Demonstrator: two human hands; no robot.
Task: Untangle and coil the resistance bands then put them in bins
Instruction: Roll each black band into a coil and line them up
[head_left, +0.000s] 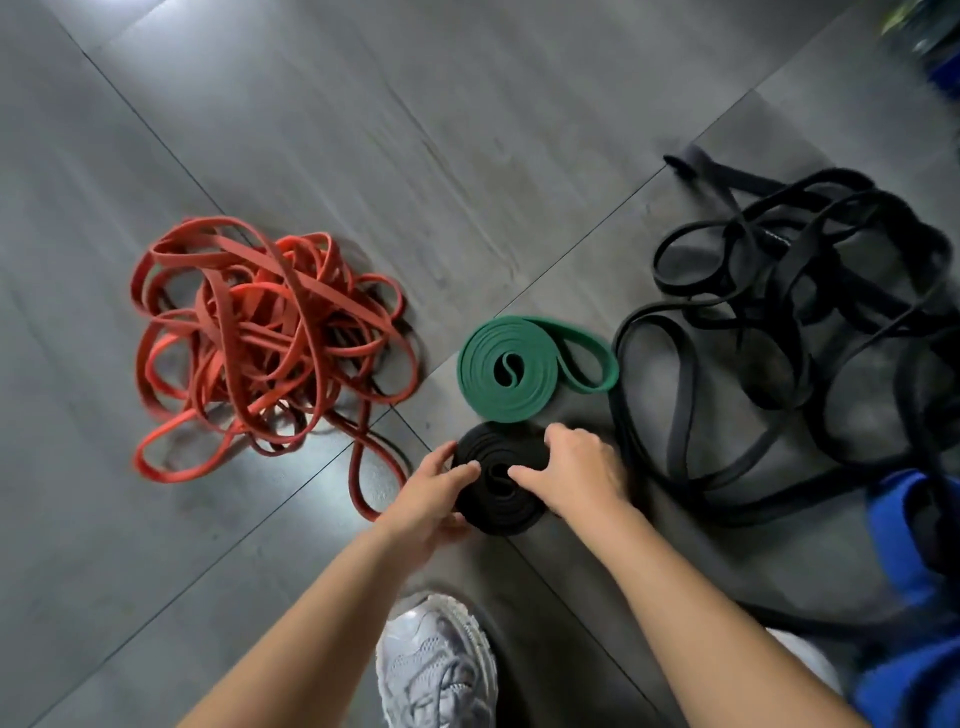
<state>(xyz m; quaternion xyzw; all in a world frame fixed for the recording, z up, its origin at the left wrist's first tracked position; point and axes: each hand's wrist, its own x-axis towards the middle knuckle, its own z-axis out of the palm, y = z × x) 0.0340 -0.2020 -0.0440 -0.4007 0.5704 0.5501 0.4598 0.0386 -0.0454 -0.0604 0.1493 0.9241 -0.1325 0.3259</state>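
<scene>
A coiled black band (498, 486) lies flat on the grey floor in front of me. My left hand (434, 501) grips its left edge, thumb below and fingers on top. My right hand (574, 473) holds the right side, fingers curled over the top and rim. Just behind it lies a coiled green band (511, 371) with one loose loop sticking out to the right. A tangled heap of red bands (265, 343) sits to the left. A tangle of black bands (789, 332) spreads on the right.
The floor is grey tile (467, 156) with dark seams. My grey sneaker (436, 665) stands just below the black coil. Blue fabric (914, 597) lies at the lower right, over part of the black tangle. No bin is in view.
</scene>
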